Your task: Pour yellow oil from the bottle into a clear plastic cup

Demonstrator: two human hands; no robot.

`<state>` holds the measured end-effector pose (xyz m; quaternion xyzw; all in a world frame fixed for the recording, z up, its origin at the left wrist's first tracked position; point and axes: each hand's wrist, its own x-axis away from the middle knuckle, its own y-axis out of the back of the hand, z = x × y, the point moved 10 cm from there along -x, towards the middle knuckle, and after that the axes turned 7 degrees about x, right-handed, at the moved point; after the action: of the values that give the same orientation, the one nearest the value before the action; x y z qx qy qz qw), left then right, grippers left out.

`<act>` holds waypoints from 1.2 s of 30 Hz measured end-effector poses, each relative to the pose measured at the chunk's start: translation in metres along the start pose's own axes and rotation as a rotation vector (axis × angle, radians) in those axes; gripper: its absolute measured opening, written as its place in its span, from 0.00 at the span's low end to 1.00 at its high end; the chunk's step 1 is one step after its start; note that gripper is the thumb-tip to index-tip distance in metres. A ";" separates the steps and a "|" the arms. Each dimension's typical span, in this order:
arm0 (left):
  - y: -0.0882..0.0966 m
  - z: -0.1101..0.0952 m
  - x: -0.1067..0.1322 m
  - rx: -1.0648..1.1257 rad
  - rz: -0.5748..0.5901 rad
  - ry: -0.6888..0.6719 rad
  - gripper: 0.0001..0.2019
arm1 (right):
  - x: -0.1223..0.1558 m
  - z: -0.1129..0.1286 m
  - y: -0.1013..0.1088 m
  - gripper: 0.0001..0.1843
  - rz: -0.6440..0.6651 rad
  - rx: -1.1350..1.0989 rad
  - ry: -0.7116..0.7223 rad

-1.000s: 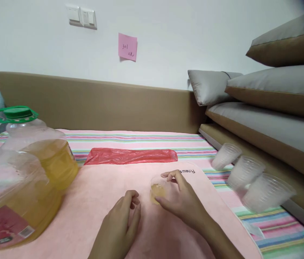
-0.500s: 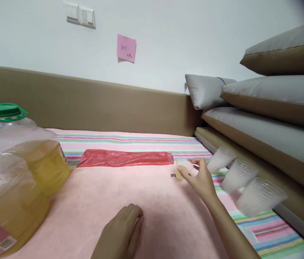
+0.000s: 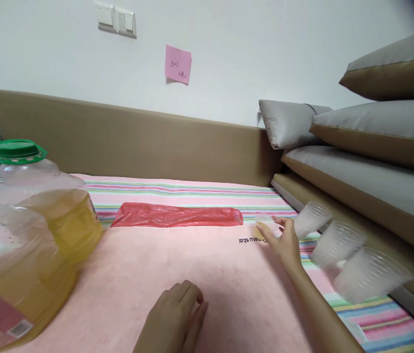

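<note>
Soft, bright light; dark top-right corner.

Two bare hands show, nearer the left hand [image 3: 175, 314] and, farther off to the right, the right hand [image 3: 283, 242]. The near one has a smooth, rounded back with soft knuckles and slim digits, the view ending around its wrist. The far one is narrow, with a slender thumb and fingers, leading into a long, slim right forearm [image 3: 320, 299], likewise bare, that widens gently toward the near edge. Nail detail is too small to tell.
</note>
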<state>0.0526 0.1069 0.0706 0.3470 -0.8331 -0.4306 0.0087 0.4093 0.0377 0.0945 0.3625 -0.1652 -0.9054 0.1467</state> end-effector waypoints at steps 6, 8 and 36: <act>0.001 -0.003 -0.005 -0.014 0.085 0.049 0.17 | -0.003 -0.022 -0.005 0.35 0.003 0.028 -0.052; 0.002 -0.004 -0.006 -0.016 0.089 0.045 0.17 | -0.003 -0.029 -0.005 0.36 0.006 0.035 -0.067; 0.000 -0.011 -0.005 -0.017 0.172 0.057 0.17 | -0.008 -0.034 -0.001 0.44 0.062 -0.015 -0.156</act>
<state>0.0598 0.1021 0.0787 0.2862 -0.8557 -0.4251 0.0724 0.4386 0.0347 0.0761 0.2843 -0.1806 -0.9272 0.1640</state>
